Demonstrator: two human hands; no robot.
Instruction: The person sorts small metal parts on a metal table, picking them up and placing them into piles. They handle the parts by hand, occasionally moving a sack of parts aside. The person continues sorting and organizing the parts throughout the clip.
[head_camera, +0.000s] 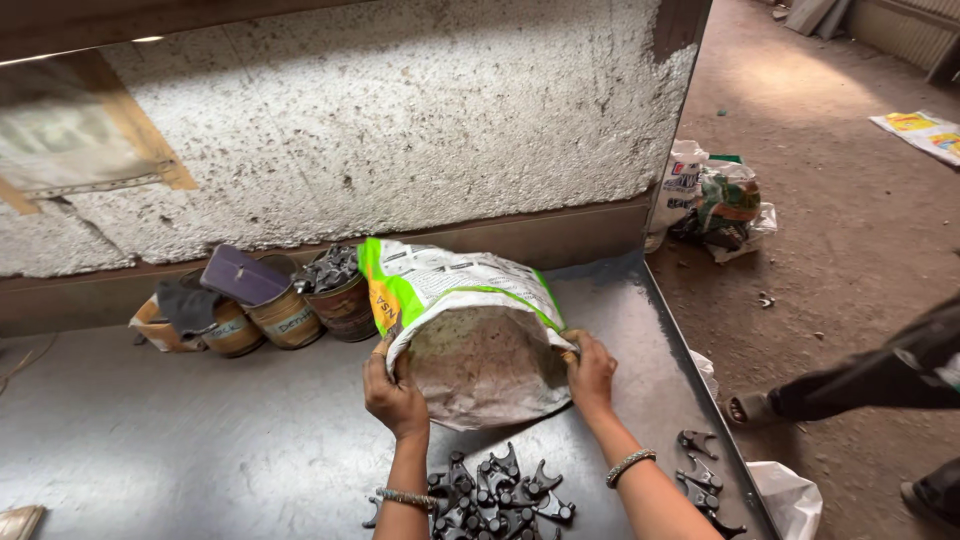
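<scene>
A white and green woven sack (455, 300) lies on its side on the grey metal table (200, 440), its dusty mouth spread wide toward me. My left hand (393, 395) grips the left edge of the mouth. My right hand (590, 372) grips the right edge. Both wrists wear bangles. Just in front of the sack, between my forearms, sits a pile of several black forked metal parts (495, 495). A few more black metal parts (703, 480) lie near the table's right edge.
Three rusty tins (290, 310) stand against the rough white wall (400, 110) at the back, one filled with dark parts, one under a purple lid. Plastic bags (715, 200) lie on the dirt floor to the right. Another person's sandalled foot (750, 408) is beside the table.
</scene>
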